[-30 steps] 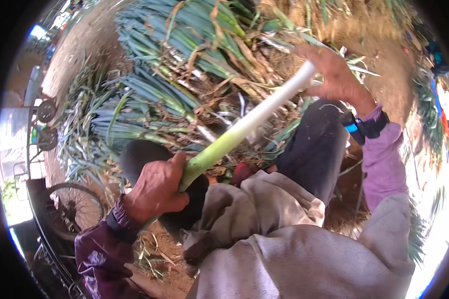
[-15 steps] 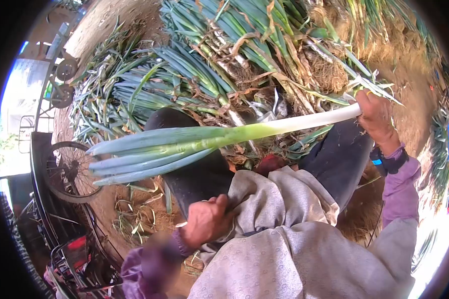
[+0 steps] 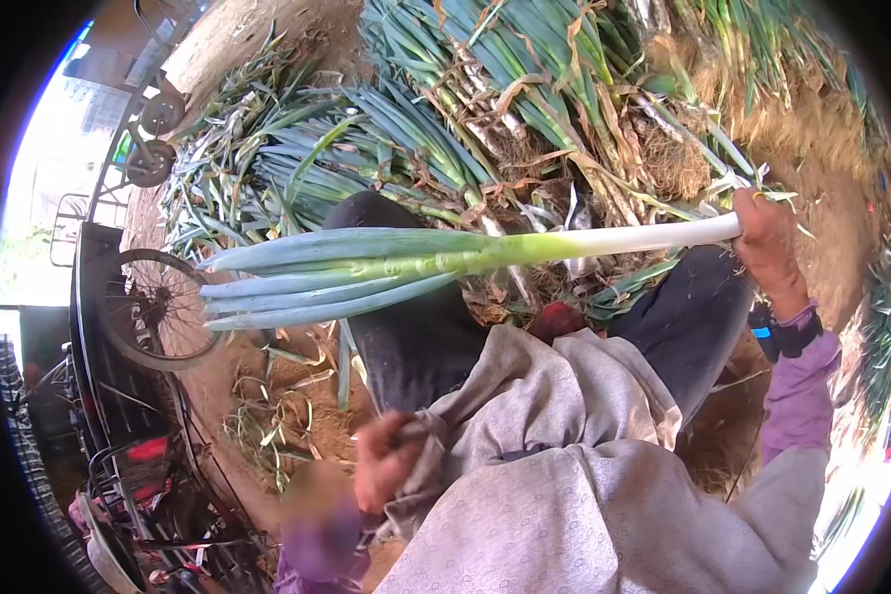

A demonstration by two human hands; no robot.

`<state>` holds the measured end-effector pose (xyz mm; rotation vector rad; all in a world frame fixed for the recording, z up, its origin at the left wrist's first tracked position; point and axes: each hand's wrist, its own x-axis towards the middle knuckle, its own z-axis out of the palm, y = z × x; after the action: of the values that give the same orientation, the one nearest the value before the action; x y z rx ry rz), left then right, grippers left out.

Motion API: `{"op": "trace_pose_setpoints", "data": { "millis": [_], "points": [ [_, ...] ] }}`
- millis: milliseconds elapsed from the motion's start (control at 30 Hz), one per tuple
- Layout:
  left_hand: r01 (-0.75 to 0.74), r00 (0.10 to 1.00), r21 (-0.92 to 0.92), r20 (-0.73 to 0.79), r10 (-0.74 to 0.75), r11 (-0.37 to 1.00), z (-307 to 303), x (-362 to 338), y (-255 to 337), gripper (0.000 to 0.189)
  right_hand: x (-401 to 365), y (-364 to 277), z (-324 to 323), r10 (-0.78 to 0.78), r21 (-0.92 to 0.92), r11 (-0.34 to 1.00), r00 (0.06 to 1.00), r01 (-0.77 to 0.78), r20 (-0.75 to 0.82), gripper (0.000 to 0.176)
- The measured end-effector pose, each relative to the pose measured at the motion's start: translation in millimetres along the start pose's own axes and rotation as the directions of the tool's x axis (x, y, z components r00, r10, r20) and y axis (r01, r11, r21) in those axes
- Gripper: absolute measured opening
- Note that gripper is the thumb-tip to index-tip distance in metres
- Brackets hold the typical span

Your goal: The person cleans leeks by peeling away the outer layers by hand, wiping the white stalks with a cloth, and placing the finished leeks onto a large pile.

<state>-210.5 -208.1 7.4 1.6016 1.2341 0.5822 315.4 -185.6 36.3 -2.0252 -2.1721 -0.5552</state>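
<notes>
My right hand [image 3: 767,238] grips the white root end of a long trimmed leek [image 3: 465,259] and holds it level across my knees, green leaves pointing left. My left hand [image 3: 386,457] is down at my lap, fingers curled against the grey cloth [image 3: 554,465] of my clothing, apart from the leek. Whether it grips the cloth I cannot tell. A dark band [image 3: 782,335] with a blue face sits on my right wrist.
A big heap of untrimmed leeks [image 3: 485,109] with dry brown leaves lies ahead on the dirt ground. Leaf trimmings [image 3: 267,421] litter the soil at lower left. A wheeled cart [image 3: 148,307] stands at the left edge.
My left hand let go of the leek's green part and dropped to my lap. My right hand swung the leek from slanted to level, leaves fanned left.
</notes>
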Motion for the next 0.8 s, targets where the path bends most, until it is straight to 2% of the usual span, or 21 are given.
{"op": "trace_pose_setpoints", "data": {
  "millis": [33,67,100,133,167,233,300,367,400,433,500,567,633,667,700,767,800],
  "points": [
    [0.021,0.992,-0.127,-0.121,-0.037,0.992,4,7,7,0.025,-2,0,-1,0.006,0.001,1.000,1.000,-0.006,0.008,0.024],
    [-0.114,0.976,-0.037,-0.192,0.104,0.993,2,21,18,0.024,-3,-1,-3,0.012,0.004,1.000,1.000,-0.012,0.020,0.024],
    [-0.240,0.935,0.063,-0.253,0.248,0.969,0,53,53,0.024,-4,-4,-5,0.015,0.009,1.000,0.999,-0.016,0.029,0.024],
    [-0.359,0.843,0.252,-0.325,0.429,0.898,8,76,72,0.023,-4,-6,-9,0.024,0.023,0.999,0.999,-0.025,0.035,0.025],
    [-0.442,0.714,0.442,-0.353,0.604,0.781,21,97,87,0.023,-5,-9,-13,0.025,0.024,0.999,0.998,-0.026,0.051,0.026],
    [-0.546,0.639,0.643,-0.094,0.763,0.537,50,126,107,0.027,-9,-15,-22,0.038,0.025,0.999,0.995,-0.040,0.089,0.027],
    [-0.652,0.507,0.646,-0.020,0.862,0.398,96,149,104,0.032,-12,-17,-29,0.060,0.020,0.998,0.991,-0.063,0.122,0.032],
    [-0.589,0.548,0.752,0.103,0.830,0.296,112,159,75,0.031,-16,-19,-40,0.082,0.029,0.996,0.986,-0.087,0.144,0.034],
    [-0.489,0.541,0.868,0.217,0.812,0.093,111,168,51,0.035,-23,-16,-35,0.049,0.038,0.998,0.990,-0.055,0.131,0.035],
    [-0.549,0.554,0.781,0.071,0.830,0.299,101,163,65,0.033,-29,-16,-31,0.053,0.031,0.998,0.987,-0.058,0.151,0.034],
    [-0.452,0.678,0.820,0.061,0.733,0.351,73,157,46,0.029,-34,-15,-27,0.047,0.017,0.999,0.984,-0.051,0.172,0.034],
    [-0.408,0.667,0.850,0.029,0.744,0.332,48,150,39,0.028,-35,-15,-27,0.051,0.052,0.997,0.989,-0.059,0.142,0.033],
    [-0.349,0.726,0.803,-0.093,0.681,0.483,26,144,37,0.026,-38,-15,-25,0.067,0.088,0.993,0.992,-0.077,0.110,0.032],
    [-0.263,0.736,0.743,-0.258,0.626,0.615,22,139,37,0.023,-40,-13,-23,0.074,0.101,0.991,0.993,-0.084,0.095,0.031],
    [-0.227,0.669,0.757,-0.336,0.663,0.612,15,139,30,0.021,-41,-12,-23,0.075,0.111,0.990,0.994,-0.084,0.081,0.031],
    [-0.344,0.550,0.854,-0.154,0.821,0.390,40,131,74,0.019,-40,-13,-24,0.086,0.100,0.991,0.993,-0.093,0.078,0.030],
    [-0.503,0.483,0.804,-0.043,0.875,0.318,51,136,71,0.022,-38,-13,-26,0.086,0.093,0.991,0.994,-0.092,0.072,0.029]
  ]
}}
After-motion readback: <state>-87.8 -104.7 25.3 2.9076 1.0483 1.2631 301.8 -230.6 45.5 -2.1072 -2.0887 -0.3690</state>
